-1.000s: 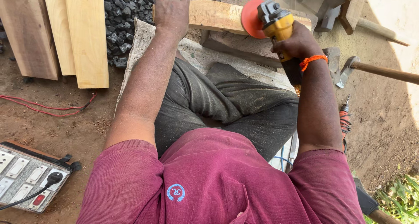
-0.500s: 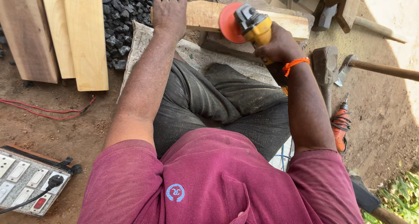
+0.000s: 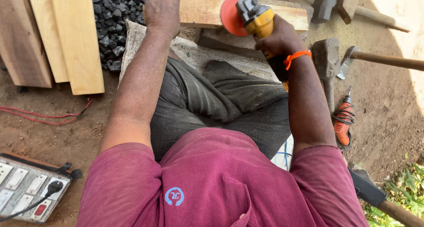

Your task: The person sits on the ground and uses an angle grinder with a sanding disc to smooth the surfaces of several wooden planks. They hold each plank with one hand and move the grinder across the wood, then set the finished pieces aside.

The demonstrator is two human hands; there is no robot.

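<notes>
Two hands busy; left hand (image 3: 162, 12) flat, pinning wooden block (image 3: 207, 11) at its left end; right hand (image 3: 279, 37) wrapped round yellow grinder (image 3: 256, 18), red disc (image 3: 232, 15) at block's face; risk: kickback toward left fingers if block shifts.

the left hand (image 3: 162, 12) presses flat on the left end of a pale rectangular wooden block (image 3: 201, 11). the right hand (image 3: 279, 38), an orange thread band at its wrist, grips a yellow angle grinder with a red-orange sanding disc (image 3: 247, 18) against the block's top face, right of the left hand. left of the block lie black stone chips (image 3: 117, 15) and pale planks (image 3: 75, 37); right of it, a hammer (image 3: 327, 61) and an orange drill (image 3: 343, 123).
</notes>
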